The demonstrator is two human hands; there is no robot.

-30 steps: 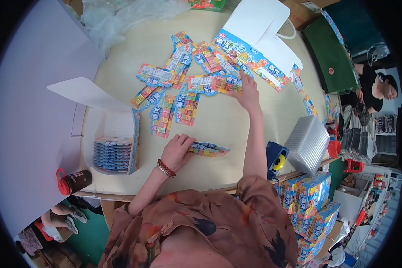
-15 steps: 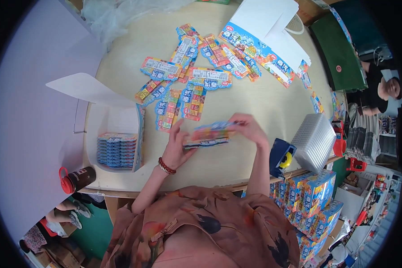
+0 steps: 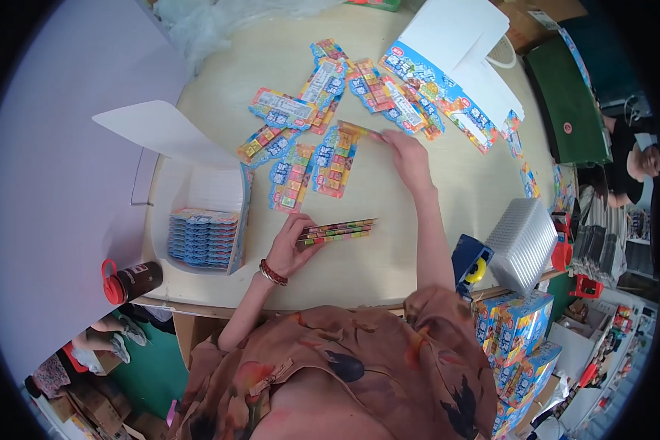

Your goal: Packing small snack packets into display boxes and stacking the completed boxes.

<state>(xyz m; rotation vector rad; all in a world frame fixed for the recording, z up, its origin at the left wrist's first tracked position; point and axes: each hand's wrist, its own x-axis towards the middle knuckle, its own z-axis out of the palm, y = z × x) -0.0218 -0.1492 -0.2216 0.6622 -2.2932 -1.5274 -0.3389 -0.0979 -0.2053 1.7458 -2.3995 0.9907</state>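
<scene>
My left hand [image 3: 292,248], with a beaded bracelet at its wrist, grips a small stack of candy packs [image 3: 339,232], held edge-on over the near middle of the table. Farther out, my right hand [image 3: 409,155] pinches the end of a single candy pack [image 3: 361,131], tilted so that its edge shows. Just beneath it lies another colourful pack [image 3: 336,163]. Several more blue-edged packs [image 3: 284,110] are spread overlapping beyond my hands, some face up and some back up. At the left, an open white carton [image 3: 191,174] holds a neat stack of packs [image 3: 204,238].
A blue tape dispenser [image 3: 468,262] and a stack of clear plastic trays [image 3: 522,242] stand at the right edge. A flattened display box [image 3: 447,88] lies at the far right. A dark red-lidded bottle [image 3: 136,282] sits near left. Filled cartons [image 3: 517,326] are piled below right.
My right hand has moved away from the left hand to the scattered packs and lifted one at its end. My left hand keeps its stack, now seen edge-on.
</scene>
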